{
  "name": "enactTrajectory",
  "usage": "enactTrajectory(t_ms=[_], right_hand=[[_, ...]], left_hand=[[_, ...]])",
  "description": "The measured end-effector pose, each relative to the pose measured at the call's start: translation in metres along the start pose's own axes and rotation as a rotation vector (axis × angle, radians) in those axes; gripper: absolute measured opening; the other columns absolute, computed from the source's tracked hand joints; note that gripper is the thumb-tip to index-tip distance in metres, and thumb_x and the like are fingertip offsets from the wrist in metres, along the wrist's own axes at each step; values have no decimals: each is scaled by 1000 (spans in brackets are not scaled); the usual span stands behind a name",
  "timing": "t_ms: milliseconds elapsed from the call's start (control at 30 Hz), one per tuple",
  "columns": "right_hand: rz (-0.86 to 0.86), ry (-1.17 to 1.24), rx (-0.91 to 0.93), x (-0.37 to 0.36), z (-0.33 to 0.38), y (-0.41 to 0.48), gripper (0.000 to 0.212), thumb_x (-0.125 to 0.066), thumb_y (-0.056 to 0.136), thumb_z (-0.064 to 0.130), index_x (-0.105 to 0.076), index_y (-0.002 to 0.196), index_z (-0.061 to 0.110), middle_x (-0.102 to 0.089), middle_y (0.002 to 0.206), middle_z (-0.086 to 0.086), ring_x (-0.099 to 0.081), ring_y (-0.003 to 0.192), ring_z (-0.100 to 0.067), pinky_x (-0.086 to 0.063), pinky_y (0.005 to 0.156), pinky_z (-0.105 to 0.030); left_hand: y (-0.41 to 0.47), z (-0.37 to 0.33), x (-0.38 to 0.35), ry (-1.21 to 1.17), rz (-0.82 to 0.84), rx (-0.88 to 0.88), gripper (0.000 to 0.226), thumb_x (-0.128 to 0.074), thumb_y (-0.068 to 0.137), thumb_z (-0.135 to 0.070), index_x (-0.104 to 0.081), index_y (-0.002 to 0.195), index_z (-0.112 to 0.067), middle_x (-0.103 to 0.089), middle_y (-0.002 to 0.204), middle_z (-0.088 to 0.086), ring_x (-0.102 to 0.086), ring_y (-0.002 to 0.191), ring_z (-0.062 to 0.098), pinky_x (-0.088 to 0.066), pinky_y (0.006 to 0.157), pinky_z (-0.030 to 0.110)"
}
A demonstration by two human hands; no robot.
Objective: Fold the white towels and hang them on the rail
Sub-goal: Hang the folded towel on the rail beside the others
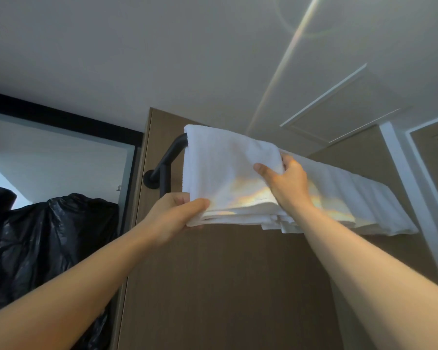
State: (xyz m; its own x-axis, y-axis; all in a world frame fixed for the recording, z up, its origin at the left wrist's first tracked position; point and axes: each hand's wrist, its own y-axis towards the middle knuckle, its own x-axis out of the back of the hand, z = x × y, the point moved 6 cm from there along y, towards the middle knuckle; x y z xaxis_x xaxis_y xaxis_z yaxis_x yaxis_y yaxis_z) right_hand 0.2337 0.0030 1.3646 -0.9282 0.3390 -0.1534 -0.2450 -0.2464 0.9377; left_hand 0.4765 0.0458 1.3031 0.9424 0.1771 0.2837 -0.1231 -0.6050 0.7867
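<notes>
Seen from the head camera, looking steeply upward, a folded white towel (228,173) hangs over the left end of a matte black rail (173,152). The rail is a round tube that bends down to a disc-shaped mount on a wood-grain panel (225,286). The towel is soft terry cloth, doubled into several layers whose edges stack at its lower hem. A patch of iridescent glare lies across its lower part.

The left hand (177,215) pinches the towel's lower left corner, with the thumb pressed on the front and the fingers curled beneath, mostly hidden by the cloth. The right hand (286,183) grips the towel's right edge. Its thumb lies flat on the front face and its fingers wrap round behind the fold, with only their tips showing.

To the right, a second white towel (364,198) drapes along the same rail in soft vertical ripples, and its near end is covered by the right hand and wrist. The rail is hidden under both towels (only its left elbow and mount show).

On the left hangs a crinkled, glossy black plastic bag (48,248), cut off by the frame edge. Above is a smooth pale ceiling (162,59) with a rectangular hatch (339,109). Both forearms run out of the picture at the bottom.
</notes>
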Motion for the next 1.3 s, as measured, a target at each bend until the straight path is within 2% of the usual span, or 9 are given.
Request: enactTrajectory(t_ms=[133, 200, 367, 500, 667, 867, 1067, 1167, 1300], right_hand=[[-41, 23, -91, -9, -18, -18, 37, -69, 89, 39, -59, 115, 15, -65, 103, 5, -61, 92, -14, -44, 70, -20], [-25, 51, -237, -4, -24, -26, 37, -67, 87, 48, -62, 105, 16, -65, 90, 8, -61, 85, -16, -44, 56, -16], [333, 313, -395, -3, -31, -68, 53, -72, 76, 53, -66, 108, 12, -66, 82, -4, -60, 63, -11, -50, 55, -18], [276, 299, -369, 1, -40, -77, 31, -66, 90, 33, -64, 108, 8, -61, 81, -5, -55, 55, -6, -50, 61, -21], [268, 294, -366, -9, -46, -84, 22, -65, 92, 28, -64, 106, 10, -62, 80, -1, -58, 58, -7, -52, 64, -22], [321, 297, -368, -17, -44, -83, 23, -68, 91, 27, -65, 107, 11, -69, 88, -2, -62, 61, -8, -53, 64, -23], [242, 167, -387, -19, -52, -78, 16, -66, 92, 31, -66, 100, 16, -71, 96, -1, -67, 69, -9, -55, 62, -21], [264, 241, -430, -32, -54, -78, 7, -64, 94, 32, -62, 96, 26, -66, 102, 11, -63, 94, -6, -54, 75, -21], [303, 449, -540, -42, -59, -82, 33, -59, 95, 38, -56, 124, 23, -61, 115, 15, -54, 110, -8, -40, 109, -39]], left_hand=[[-3, 7, 5, 14, 27, -6, 22, -63, 92, -29, -76, 80, -14, -73, 99, 4, -70, 94, 20, -58, 81, 31], [-4, 6, 5, 9, -10, -22, 22, -67, 87, -31, -75, 81, -12, -73, 98, 6, -70, 89, 18, -57, 71, 23], [-7, 9, 8, 113, -93, -27, 42, -59, 74, -41, -71, 82, -2, -73, 89, 9, -71, 86, 22, -58, 86, 38], [-6, 13, 6, 119, -79, -12, 29, -55, 91, -28, -72, 77, -10, -71, 78, -1, -69, 76, 13, -59, 75, 28], [-2, 12, 4, 28, -105, 69, 28, -47, 93, -17, -67, 91, 3, -66, 99, 14, -67, 92, 26, -60, 73, 30], [5, 7, 4, 63, -110, 129, 42, -72, 76, -53, -68, 94, -15, -71, 97, 4, -70, 88, 20, -61, 76, 36], [4, 10, 4, 157, -122, 69, 22, -70, 85, -31, -69, 96, -13, -72, 100, 5, -70, 90, 18, -60, 80, 34], [3, 12, 3, 50, -136, 60, 9, -67, 88, -20, -68, 89, -11, -70, 102, 11, -71, 89, 20, -61, 75, 31], [6, 16, 6, 37, -85, 78, 10, -66, 89, -19, -66, 95, -11, -69, 106, 9, -70, 95, 22, -60, 79, 34]])
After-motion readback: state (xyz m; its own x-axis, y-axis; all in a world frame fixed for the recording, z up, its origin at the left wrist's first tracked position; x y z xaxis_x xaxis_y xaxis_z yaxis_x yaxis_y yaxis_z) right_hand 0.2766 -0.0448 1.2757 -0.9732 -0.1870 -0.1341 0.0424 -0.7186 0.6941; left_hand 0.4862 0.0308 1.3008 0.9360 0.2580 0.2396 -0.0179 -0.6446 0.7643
